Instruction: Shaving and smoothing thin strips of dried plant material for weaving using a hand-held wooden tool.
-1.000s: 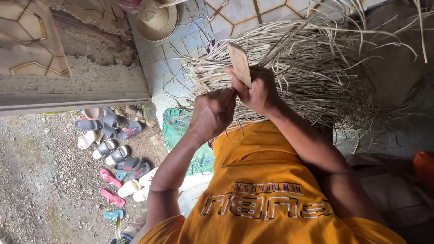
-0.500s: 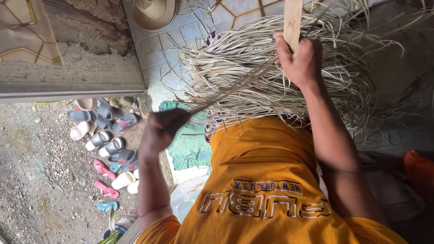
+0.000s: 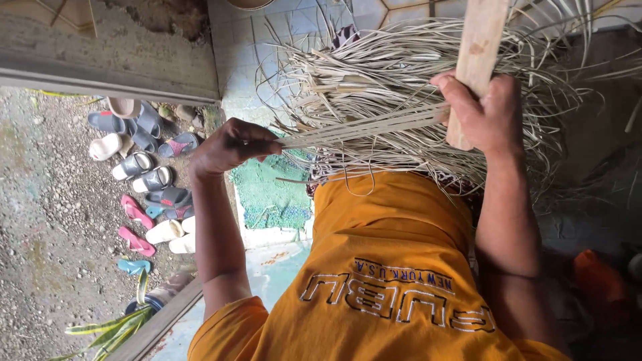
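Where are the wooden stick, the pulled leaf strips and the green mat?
wooden stick [image 3: 478,50], head view, upper flat face.
leaf strips [image 3: 361,132], head view, middle of the taut bundle.
green mat [image 3: 271,194], head view, centre.

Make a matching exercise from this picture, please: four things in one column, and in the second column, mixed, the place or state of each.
Things:
1. wooden slat
2. pulled leaf strips
3. green mat
4. sandals

Places or states:
A. lying in a group on the gravel
B. stretched taut between the two hands
C. gripped in the right hand
D. on the floor below the left hand

Pairs: 1-C, 2-B, 3-D, 4-A
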